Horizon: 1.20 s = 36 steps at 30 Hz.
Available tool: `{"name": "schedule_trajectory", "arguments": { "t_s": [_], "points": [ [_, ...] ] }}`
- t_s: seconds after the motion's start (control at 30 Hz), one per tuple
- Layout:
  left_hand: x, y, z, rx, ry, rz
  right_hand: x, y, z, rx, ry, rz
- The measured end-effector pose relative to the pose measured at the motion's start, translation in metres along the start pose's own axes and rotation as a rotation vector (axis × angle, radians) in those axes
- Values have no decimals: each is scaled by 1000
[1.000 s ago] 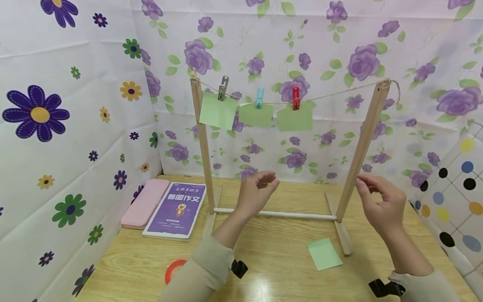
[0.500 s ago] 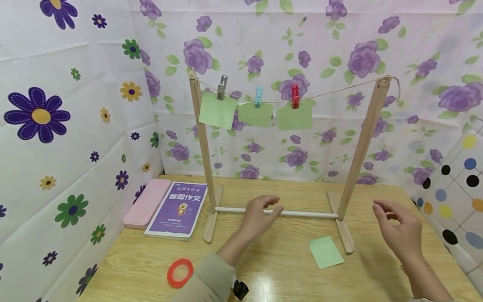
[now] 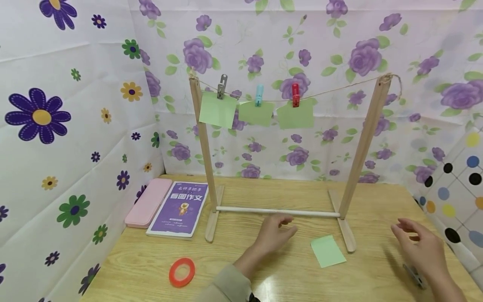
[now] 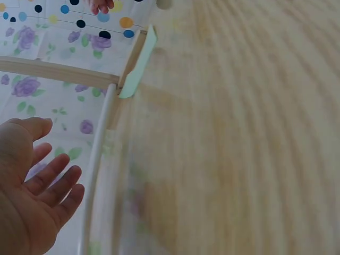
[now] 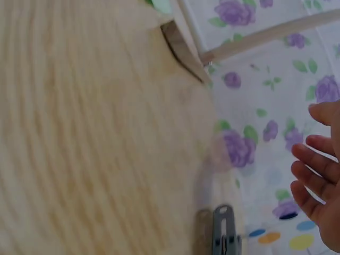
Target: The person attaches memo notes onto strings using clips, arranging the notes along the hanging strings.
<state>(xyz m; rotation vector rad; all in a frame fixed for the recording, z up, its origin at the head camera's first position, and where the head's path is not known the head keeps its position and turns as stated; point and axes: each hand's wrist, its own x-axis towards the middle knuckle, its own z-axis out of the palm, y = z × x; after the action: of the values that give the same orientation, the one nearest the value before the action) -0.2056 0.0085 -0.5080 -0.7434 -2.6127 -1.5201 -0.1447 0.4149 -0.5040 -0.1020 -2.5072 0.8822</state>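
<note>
My left hand (image 3: pixel 274 235) hovers over the table in front of the white crossbar (image 3: pixel 279 211), fingers loosely bent and holding nothing. To its right a loose green sticky note (image 3: pixel 328 251) lies on the wood. My right hand (image 3: pixel 422 247) is above the table's right side, also holding nothing. Just below it lies a grey clothespin (image 3: pixel 414 276), partly hidden by that hand in the head view; the right wrist view shows the clothespin (image 5: pixel 225 231) apart from the fingers. On the string, three green notes hang from a grey clip (image 3: pixel 222 87), a blue clip (image 3: pixel 258 95) and a red clip (image 3: pixel 295 95).
Two wooden posts (image 3: pixel 364 147) carry the string, standing on flat feet (image 3: pixel 347 235). At the left lie a purple book (image 3: pixel 179 209) and a pink case (image 3: pixel 149 202). A red tape roll (image 3: pixel 182 272) sits near the front. Patterned cloth (image 3: pixel 264 159) encloses the table.
Both hands have come down from the rack toward the table, the left moving slightly right and the right farther right. The clothespin on the table has come into view.
</note>
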Motion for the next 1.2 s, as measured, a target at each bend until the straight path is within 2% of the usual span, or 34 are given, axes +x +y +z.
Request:
{"name": "schedule_trajectory", "arguments": {
  "t_s": [0.13,0.27,0.4,0.53,0.63,0.83,0.93,1.07,1.2],
  "points": [
    [-2,-5,14,-19,-18,2,-4,17,-4,-83,-129,88],
    [-6,-5,27,-31,-49,-28,-12,30,-9,-133,-263,180],
    [-8,-4,40,-1,-84,-49,-17,45,-15,-170,-366,219],
    [-6,-1,52,29,-114,-41,-20,56,-19,-219,-476,251],
    [0,2,62,98,-110,-36,-23,59,-19,-223,-522,240],
    [6,10,82,419,-118,-55,-27,55,-17,-194,-533,220],
    [6,12,88,529,-121,-75,-27,53,-18,-194,-585,242],
    [5,8,88,579,-139,-75,-27,57,-21,-221,-686,294],
    [3,4,79,558,-182,-51,-31,64,-26,-241,-737,325]
  ]
}}
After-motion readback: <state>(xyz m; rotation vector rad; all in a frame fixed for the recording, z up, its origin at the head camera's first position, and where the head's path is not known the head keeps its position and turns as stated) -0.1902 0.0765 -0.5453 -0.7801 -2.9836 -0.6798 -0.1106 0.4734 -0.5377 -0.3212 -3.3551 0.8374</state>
